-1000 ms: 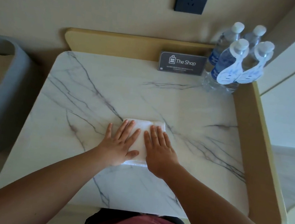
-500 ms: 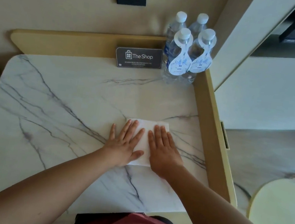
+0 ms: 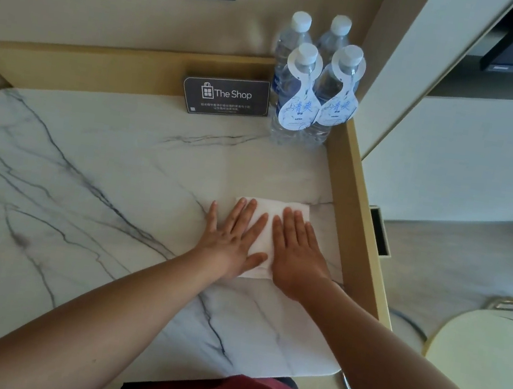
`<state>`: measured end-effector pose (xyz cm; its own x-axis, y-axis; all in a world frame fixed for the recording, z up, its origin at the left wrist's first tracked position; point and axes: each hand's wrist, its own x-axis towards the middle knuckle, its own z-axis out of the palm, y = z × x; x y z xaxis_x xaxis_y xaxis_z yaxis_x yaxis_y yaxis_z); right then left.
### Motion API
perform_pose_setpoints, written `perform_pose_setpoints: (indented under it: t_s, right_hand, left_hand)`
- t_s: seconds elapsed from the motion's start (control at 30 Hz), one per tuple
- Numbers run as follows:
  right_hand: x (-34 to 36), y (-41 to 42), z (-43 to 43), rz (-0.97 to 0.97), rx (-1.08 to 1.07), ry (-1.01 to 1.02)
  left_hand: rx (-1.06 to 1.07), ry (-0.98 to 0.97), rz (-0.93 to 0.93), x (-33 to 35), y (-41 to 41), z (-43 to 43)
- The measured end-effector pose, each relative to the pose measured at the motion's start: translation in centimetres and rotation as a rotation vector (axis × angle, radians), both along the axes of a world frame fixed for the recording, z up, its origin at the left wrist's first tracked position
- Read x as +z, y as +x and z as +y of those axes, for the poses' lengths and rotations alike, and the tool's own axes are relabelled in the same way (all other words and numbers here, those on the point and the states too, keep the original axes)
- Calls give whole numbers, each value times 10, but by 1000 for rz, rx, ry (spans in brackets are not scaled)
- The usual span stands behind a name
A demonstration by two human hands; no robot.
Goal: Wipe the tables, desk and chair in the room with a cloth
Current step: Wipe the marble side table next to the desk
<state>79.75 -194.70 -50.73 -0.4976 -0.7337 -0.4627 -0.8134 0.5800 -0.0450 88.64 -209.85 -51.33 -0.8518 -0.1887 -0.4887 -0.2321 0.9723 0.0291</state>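
Observation:
A folded white cloth (image 3: pixel 266 225) lies flat on the white marble table top (image 3: pixel 102 179), near its right side. My left hand (image 3: pixel 230 240) presses on the cloth's left half with straight, spread fingers. My right hand (image 3: pixel 297 254) lies flat on the right half, fingers straight and close together. Both palms cover much of the cloth; only its far edge, middle strip and near left corner show.
A raised tan rim (image 3: pixel 358 208) runs along the table's back and right side. Several water bottles (image 3: pixel 317 81) stand in the back right corner beside a dark "The Shop" sign (image 3: pixel 226 96). A round pale seat (image 3: pixel 484 368) is at the lower right.
Both hands have slid the cloth to the right across the marble, from the middle toward the right rim. The view has turned right with them.

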Motion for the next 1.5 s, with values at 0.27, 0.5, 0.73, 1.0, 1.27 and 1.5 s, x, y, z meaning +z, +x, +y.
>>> perform_pose_setpoints:
  t_s: [0.27,0.5,0.73,1.0,1.27,1.5]
  right_hand:
    - [-3,-19,-22,7,-30,-5]
    - [-3,-12,-71,12,9,-4]
    - [-2,21,-128,18,67,9]
    - [-4,82,-200,3,120,13]
    - [-5,152,-280,1,185,-20]
    - [-4,212,-338,1,277,-49]
  left_hand:
    - [31,20,3,1,-19,-26]
    - [69,15,4,3,-5,-70]
    - [96,12,100,-5,42,-122]
    - [129,9,111,-5,111,-189]
    - [197,-24,128,-4,190,-258]
    - [242,-46,132,-11,262,-313]
